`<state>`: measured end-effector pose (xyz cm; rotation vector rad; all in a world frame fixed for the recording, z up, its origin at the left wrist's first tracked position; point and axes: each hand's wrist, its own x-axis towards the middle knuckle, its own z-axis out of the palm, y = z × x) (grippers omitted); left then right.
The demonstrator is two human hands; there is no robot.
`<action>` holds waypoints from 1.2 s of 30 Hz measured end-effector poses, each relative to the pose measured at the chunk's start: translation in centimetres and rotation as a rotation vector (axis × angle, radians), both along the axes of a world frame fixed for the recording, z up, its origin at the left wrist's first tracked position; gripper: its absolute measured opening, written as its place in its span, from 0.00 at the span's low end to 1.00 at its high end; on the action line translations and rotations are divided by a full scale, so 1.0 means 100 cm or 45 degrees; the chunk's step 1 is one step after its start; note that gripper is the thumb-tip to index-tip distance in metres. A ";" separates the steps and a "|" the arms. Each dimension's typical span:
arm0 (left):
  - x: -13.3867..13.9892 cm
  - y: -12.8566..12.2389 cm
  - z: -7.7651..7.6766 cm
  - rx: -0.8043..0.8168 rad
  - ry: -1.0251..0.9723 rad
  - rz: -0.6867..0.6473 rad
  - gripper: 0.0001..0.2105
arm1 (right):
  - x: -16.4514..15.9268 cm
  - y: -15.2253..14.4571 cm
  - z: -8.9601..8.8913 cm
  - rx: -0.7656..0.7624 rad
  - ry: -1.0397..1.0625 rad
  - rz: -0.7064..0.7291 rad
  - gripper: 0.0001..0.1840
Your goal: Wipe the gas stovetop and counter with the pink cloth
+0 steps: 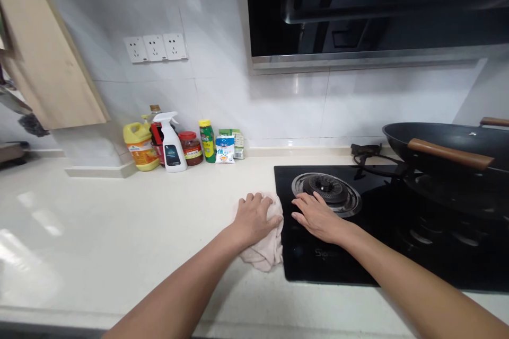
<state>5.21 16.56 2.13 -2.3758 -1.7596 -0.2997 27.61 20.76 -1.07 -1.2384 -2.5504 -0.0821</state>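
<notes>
Two forearms (pixel 185 286) are slanting inward; we're holding our left hand (pixel 253 219) spread on one cloth (pixel 263 255), right hand (pixel 320 219) spread beside one burner (pixel 326 186).

The cloth (pixel 263 255) is soft, matt fabric in loose creases. The hob (pixel 306 265) looks like glossy glass, its burner ring (pixel 354 206) shiny metal. The surface (pixel 159 228) is smooth with a soft sheen; the wall (pixel 222 103) is glossy tile. The wok (pixel 397 139) looks like dull metal, its handle (pixel 449 153) smooth wood. The board (pixel 55 58) is matt wood, the spray bottle (pixel 172 140) smooth plastic.
</notes>
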 end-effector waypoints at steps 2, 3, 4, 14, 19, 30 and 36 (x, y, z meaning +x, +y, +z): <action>0.000 0.000 0.001 -0.008 -0.008 0.002 0.22 | 0.000 0.000 0.000 0.008 0.001 -0.001 0.19; 0.000 0.000 0.001 -0.012 -0.013 0.004 0.22 | 0.000 -0.001 0.000 0.007 0.003 0.000 0.19; 0.000 0.000 0.002 -0.013 -0.017 0.007 0.22 | 0.000 -0.001 0.000 0.006 0.005 0.000 0.19; 0.000 0.001 -0.002 -0.001 -0.014 0.016 0.23 | 0.000 0.001 -0.001 0.011 0.000 0.005 0.19; 0.000 0.000 -0.001 0.001 -0.017 0.015 0.22 | 0.000 0.001 -0.002 0.025 0.016 0.008 0.18; 0.000 0.000 -0.001 -0.003 -0.019 0.012 0.22 | -0.001 -0.002 0.001 0.016 -0.012 -0.001 0.19; -0.001 0.002 -0.001 -0.032 -0.069 0.021 0.21 | -0.001 0.000 -0.002 0.029 0.017 0.011 0.18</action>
